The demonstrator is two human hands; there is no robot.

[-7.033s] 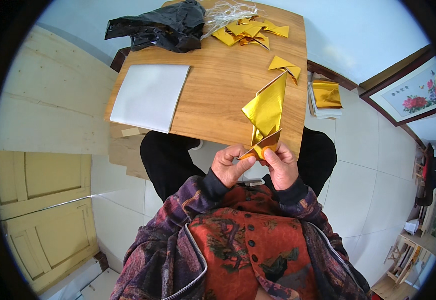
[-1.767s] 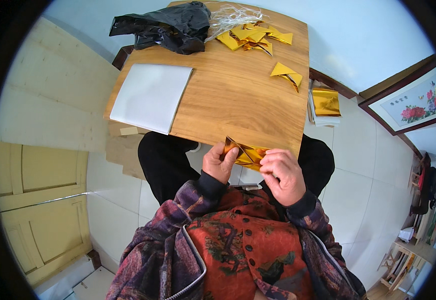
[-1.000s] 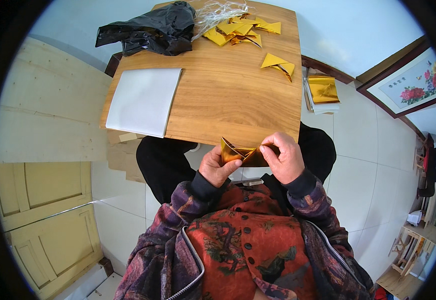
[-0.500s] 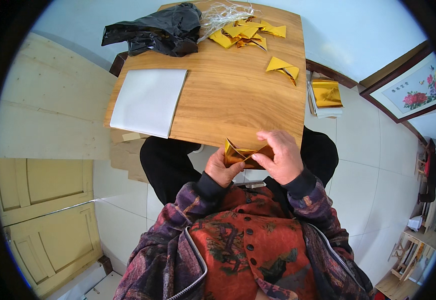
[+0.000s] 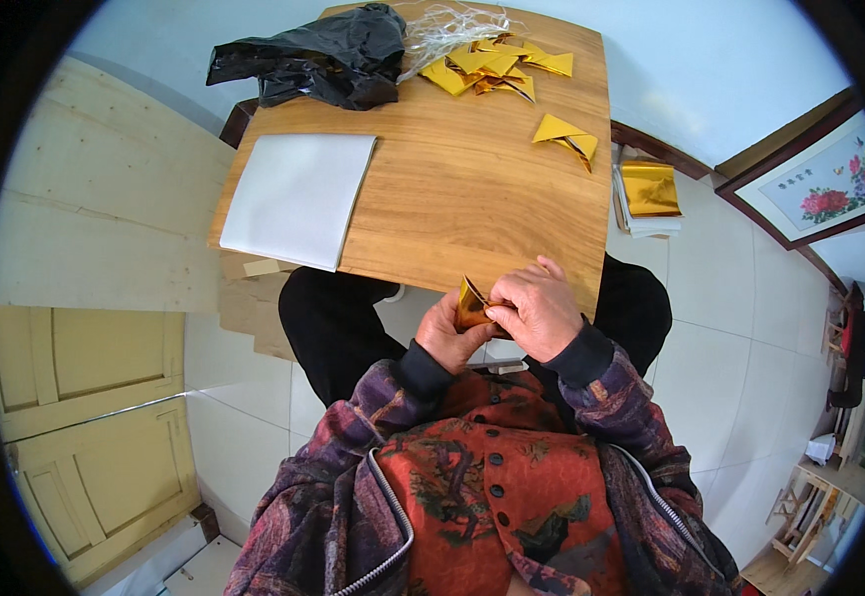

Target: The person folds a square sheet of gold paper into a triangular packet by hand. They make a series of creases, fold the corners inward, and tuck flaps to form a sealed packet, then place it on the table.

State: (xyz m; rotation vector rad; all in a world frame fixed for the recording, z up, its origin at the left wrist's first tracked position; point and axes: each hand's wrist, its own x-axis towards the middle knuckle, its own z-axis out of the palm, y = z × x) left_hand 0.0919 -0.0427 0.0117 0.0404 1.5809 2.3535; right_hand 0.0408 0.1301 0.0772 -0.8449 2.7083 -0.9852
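Just off the table's near edge, both hands grip one piece of gold foil paper (image 5: pixel 469 307), partly folded. My left hand (image 5: pixel 444 335) is closed on its left end, thumb toward me. My right hand (image 5: pixel 539 307) pinches its middle and right part, covering much of it. One folded gold paper shape (image 5: pixel 565 140) lies alone at the table's right side. Farther back, a pile of similar folded gold pieces (image 5: pixel 487 66) sits beside a tangle of clear plastic strands (image 5: pixel 449 32).
On the wooden table (image 5: pixel 452 189) rest a white sheet stack (image 5: pixel 298 199) at left and a crumpled black plastic bag (image 5: pixel 328 60) behind it. Right of the table, gold foil sheets (image 5: pixel 650 189) top a low stack. A framed flower picture (image 5: pixel 830 184) leans at the right wall.
My right hand has shifted slightly left and turned over the foil paper, its fingers curling in. The paper's visible part is narrower, and the hands are closer together.
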